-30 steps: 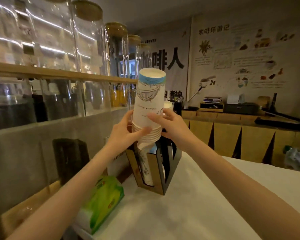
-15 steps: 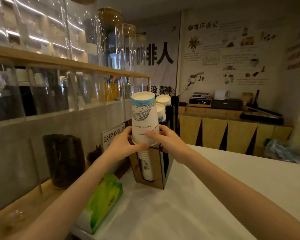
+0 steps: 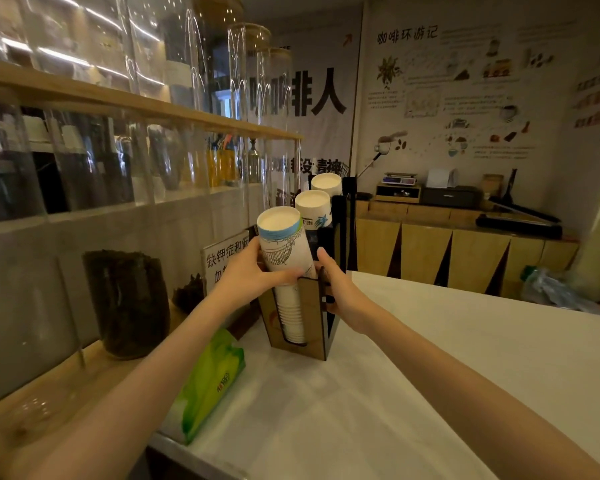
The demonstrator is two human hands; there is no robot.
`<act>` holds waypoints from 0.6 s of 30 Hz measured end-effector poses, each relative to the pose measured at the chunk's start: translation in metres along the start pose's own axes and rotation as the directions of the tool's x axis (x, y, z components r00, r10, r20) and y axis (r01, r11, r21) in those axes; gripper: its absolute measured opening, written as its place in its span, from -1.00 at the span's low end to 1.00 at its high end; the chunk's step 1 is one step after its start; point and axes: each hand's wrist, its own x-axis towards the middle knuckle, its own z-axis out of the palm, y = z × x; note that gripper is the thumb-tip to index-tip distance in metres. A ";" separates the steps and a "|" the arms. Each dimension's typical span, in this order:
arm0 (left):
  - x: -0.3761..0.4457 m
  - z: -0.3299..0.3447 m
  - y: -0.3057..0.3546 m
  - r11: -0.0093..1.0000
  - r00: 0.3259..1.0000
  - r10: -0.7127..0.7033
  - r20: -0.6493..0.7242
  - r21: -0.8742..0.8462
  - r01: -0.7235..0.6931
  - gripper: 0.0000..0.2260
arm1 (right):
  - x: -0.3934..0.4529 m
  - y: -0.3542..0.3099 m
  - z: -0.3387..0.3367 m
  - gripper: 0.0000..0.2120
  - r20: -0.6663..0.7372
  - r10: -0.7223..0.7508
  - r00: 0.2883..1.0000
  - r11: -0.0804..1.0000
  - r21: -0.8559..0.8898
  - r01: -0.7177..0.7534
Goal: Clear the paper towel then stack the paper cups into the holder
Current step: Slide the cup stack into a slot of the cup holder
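Cup stack [image 3: 284,251] — half inside holder [image 3: 312,320]

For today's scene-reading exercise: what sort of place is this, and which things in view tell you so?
Probably a coffee shop counter. Stacked paper cups stand in a wooden cup holder, tall glass jars line the shelf, and a coffee-themed wall poster hangs behind.

Wall poster [image 3: 465,95]: heading 咖啡环游记. Wall banner [image 3: 317,95]: large black characters 啡人, lower line partly legible 没精神. Counter sign [image 3: 224,261]: 缺钾症和低, remainder hidden.
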 end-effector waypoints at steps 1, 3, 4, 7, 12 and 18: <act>0.000 0.000 0.000 1.000 1.000 0.002 0.002 -0.007 -0.002 -0.41 | 0.000 0.005 0.000 -0.40 0.002 0.023 1.000 1.000 0.010 -0.023; -0.001 0.001 0.000 1.000 1.000 0.012 0.003 -0.009 -0.012 -0.41 | 0.001 0.013 -0.001 -0.41 -0.007 0.045 0.999 0.999 0.025 -0.045; 0.000 0.002 -0.001 1.000 1.000 0.015 0.000 -0.001 -0.015 -0.41 | 0.001 0.016 -0.001 -0.41 -0.015 0.052 0.999 0.998 0.022 -0.051; -0.001 0.003 -0.002 1.000 1.000 0.010 -0.014 0.028 -0.009 -0.41 | 0.001 0.021 -0.001 -0.44 -0.045 0.056 0.997 0.998 0.022 -0.055; 0.003 0.002 0.000 0.996 1.000 -0.017 0.006 0.086 0.017 -0.42 | 0.000 0.019 -0.005 -0.46 -0.038 0.074 0.996 0.996 -0.042 -0.076; 0.012 -0.011 0.015 0.983 0.985 -0.087 0.146 0.172 0.061 -0.37 | -0.004 -0.002 -0.024 -0.45 -0.019 0.149 0.989 0.969 -0.195 -0.150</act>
